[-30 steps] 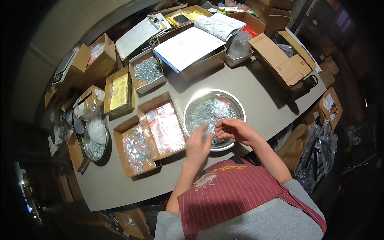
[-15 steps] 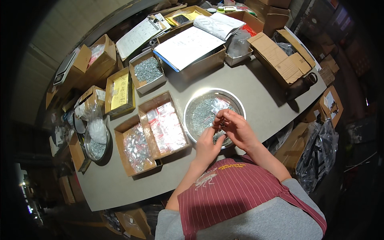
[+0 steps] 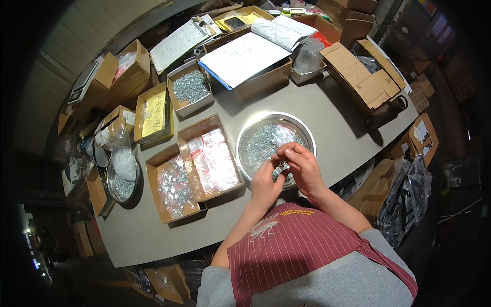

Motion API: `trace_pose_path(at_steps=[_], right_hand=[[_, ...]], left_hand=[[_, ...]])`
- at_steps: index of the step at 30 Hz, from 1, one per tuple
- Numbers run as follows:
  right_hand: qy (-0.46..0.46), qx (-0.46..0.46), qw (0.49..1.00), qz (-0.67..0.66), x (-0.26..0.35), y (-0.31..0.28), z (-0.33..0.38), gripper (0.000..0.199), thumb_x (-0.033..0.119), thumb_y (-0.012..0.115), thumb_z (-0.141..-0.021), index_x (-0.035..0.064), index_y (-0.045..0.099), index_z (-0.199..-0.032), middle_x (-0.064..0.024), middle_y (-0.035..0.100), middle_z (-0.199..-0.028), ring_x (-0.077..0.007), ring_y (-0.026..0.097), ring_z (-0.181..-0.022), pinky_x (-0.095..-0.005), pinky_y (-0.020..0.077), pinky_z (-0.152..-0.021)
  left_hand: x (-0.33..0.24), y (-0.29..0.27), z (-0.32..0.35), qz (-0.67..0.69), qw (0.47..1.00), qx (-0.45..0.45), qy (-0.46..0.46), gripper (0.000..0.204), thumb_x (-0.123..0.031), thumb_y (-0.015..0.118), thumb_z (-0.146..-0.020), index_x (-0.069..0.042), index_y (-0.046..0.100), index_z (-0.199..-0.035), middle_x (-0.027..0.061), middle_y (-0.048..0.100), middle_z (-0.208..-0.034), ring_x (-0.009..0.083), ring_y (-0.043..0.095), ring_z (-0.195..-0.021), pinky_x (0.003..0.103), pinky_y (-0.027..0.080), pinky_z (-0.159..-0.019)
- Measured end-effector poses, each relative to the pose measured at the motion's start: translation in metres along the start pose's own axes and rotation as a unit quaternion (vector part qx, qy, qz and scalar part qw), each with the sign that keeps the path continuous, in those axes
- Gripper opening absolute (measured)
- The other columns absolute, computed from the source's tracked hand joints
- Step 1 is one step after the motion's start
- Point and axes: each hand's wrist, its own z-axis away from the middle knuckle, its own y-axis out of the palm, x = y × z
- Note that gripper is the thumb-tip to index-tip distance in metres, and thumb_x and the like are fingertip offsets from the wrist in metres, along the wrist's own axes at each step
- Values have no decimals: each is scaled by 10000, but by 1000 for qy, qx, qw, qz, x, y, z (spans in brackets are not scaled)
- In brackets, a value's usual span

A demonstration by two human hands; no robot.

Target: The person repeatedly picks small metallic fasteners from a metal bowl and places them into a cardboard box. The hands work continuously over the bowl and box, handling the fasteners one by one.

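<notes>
A round steel bowl [image 3: 240, 148] stands in front of me, with many small silvery screws [image 3: 260, 139] and a clear plastic bag [image 3: 284, 135] in it. Over its near rim my hands meet. My left hand [image 3: 263, 185] is closed, its fingers bent toward the right. Curled across from it, my right hand [image 3: 305, 169] has its fingertips pressed together. What either hand pinches is too small or hidden to tell. To the left of the bowl, a cardboard box [image 3: 225, 125] holds small clear bags with red edges. Beside that, another box [image 3: 153, 169] holds bagged metal parts.
Behind these are a box of loose screws [image 3: 190, 87], a box with a yellow sheet [image 3: 153, 112] and an open notebook [image 3: 245, 59]. A second metal bowl [image 3: 137, 179] stands at the left. A cardboard carton [image 3: 358, 74] and a dark bottle [image 3: 387, 111] are at the right.
My right hand has come slightly lower and its fingers have curled over more. My left hand stays at the bowl's near rim. The view has shifted a little.
</notes>
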Motion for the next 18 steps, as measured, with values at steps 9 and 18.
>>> trace_pose_path(at_steps=[9, 18], right_hand=[[-34, 35, 998, 39, 5, 0, 2, 313, 215, 511, -999, -42, 632, -1131, -177, 678, -1169, -238, 622, -1119, -377, 433, -1039], [-73, -2, 978, 194, 6, -12, 1, 274, 146, 597, -941, -26, 629, -1152, -124, 656, -1171, -212, 601, -1139, -349, 442, -1026]], left_hand=[[-5, -2, -4, -1, 1000, -11, 2, 340, -99, 716, -854, -14, 611, -1166, 163, 665, -1081, 359, 659, -969, 412, 522, -791], [2, -7, -6, -34, 999, -32, 24, 335, -71, 714, -832, -6, 610, -1144, 162, 662, -1017, 341, 665, -922, 403, 523, -774]])
